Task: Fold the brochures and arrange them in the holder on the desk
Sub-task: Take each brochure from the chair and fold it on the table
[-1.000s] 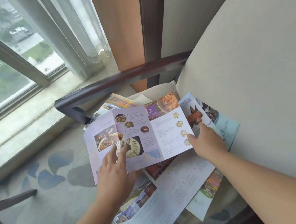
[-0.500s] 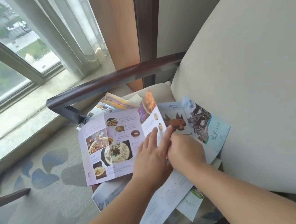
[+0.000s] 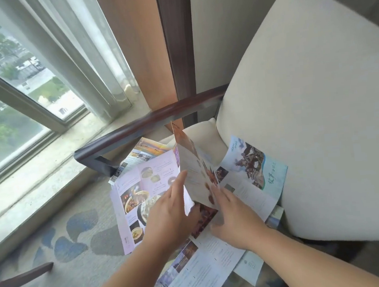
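Food brochure (image 3: 133, 190) on the armchair seat (image 3: 202, 134) at 12 o'clock: flat left hand (image 3: 167, 212) pins its middle, likely anchoring the crease, as the right hand's (image 3: 233, 215) straight fingers tip the end panel (image 3: 194, 166) upright.

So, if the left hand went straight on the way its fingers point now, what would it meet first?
Most likely the raised panel of the food brochure: the left hand points up and to the right, and its fingertips look to be at that panel. Depth is unclear, so contact is uncertain.
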Tool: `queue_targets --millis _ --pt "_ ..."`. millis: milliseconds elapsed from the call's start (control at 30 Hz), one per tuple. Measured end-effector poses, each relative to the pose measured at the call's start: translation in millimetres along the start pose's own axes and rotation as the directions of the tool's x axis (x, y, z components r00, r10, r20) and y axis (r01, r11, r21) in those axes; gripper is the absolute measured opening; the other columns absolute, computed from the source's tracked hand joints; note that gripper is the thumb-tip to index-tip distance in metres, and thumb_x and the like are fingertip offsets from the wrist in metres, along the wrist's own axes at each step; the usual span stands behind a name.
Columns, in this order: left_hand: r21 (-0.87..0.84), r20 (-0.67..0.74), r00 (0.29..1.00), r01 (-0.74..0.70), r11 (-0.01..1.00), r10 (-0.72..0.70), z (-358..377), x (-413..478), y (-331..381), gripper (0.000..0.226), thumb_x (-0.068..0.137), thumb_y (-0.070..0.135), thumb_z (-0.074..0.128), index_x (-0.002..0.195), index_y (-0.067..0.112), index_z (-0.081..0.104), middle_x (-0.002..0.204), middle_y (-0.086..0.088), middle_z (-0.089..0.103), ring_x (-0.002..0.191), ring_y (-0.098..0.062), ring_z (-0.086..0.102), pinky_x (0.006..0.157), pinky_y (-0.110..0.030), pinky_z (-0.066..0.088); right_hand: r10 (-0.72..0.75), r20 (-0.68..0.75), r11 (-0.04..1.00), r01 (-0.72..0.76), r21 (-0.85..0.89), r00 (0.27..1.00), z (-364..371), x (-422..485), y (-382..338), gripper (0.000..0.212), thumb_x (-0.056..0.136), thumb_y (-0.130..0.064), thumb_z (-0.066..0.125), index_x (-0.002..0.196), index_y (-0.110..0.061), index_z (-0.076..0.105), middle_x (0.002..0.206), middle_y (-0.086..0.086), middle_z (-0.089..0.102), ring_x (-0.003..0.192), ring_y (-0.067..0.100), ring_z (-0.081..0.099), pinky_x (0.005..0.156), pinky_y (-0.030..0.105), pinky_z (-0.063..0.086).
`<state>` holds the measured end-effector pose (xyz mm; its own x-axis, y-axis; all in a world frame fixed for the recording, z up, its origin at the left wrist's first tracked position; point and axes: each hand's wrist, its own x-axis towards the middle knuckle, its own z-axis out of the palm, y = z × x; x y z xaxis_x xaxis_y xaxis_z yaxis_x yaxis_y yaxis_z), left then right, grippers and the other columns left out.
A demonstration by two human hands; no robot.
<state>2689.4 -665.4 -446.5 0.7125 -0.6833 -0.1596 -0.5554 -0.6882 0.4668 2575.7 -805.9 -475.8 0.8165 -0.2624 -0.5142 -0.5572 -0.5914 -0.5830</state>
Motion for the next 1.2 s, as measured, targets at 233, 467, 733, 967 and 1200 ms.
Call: queue_targets --millis 233,467,733,967,1200 --pt "0.014 -0.038 0.999 -0.011 1.000 0.011 -17 -5 -7 0.073 0.087 0.041 0.057 0.146 0.031 0.017 0.136 0.004 0.056 0.098 -0.020 0.061 0.067 -0.024 0.035 0.132 -0.149 0.987 -0.144 -0.072 0.980 1 23 -11 0.070 0.096 -0.020 0.048 0.154 -0.032 0.010 0.138 0.004 0.049 0.105 0.026 0.059 0.077 0.037 0.051" --pt "0.029 -0.034 0.999 0.040 0.999 -0.039 -10 -3 -2 0.074 0.087 0.029 0.050 0.151 0.025 0.011 0.140 0.003 0.050 0.092 -0.021 0.061 0.062 -0.026 0.037 0.080 -0.316 0.986 -0.122 -0.117 0.946 -22 15 -14 0.076 0.094 -0.002 0.038 0.154 -0.040 0.013 0.130 -0.003 0.057 0.075 0.013 0.047 0.052 0.024 0.032" --pt "0.085 0.047 0.998 0.027 0.996 -0.031 10 3 4 0.082 0.082 0.004 0.042 0.150 0.024 0.001 0.159 0.002 0.015 0.087 -0.023 0.055 0.053 -0.028 0.035 0.207 -0.395 0.930 -0.054 0.364 0.895 -48 3 -20 0.057 0.091 -0.017 0.040 0.142 -0.043 0.044 0.120 -0.012 0.064 0.070 0.001 0.050 0.055 0.017 0.035" --pt "0.051 0.136 0.989 -0.064 0.997 0.057 35 0 16 0.074 0.089 0.011 0.038 0.152 0.024 0.002 0.162 0.003 0.009 0.135 -0.023 0.039 0.083 -0.037 0.051 0.308 -0.468 0.871 -0.048 0.490 0.828 -66 0 -37 0.052 0.091 -0.028 0.049 0.141 -0.039 0.046 0.140 -0.013 0.053 0.118 0.013 0.055 0.093 0.038 0.049" --pt "0.195 0.279 0.948 0.100 0.976 -0.153 68 -18 -19 0.082 0.094 0.045 0.040 0.148 0.030 -0.020 0.162 0.000 -0.009 0.149 -0.024 -0.006 0.117 -0.054 0.009 0.399 -0.557 0.904 -0.208 0.374 0.728 -84 -4 -26 0.053 0.095 -0.010 0.043 0.145 -0.027 0.045 0.143 -0.002 0.053 0.127 0.024 0.051 0.096 0.033 0.043"
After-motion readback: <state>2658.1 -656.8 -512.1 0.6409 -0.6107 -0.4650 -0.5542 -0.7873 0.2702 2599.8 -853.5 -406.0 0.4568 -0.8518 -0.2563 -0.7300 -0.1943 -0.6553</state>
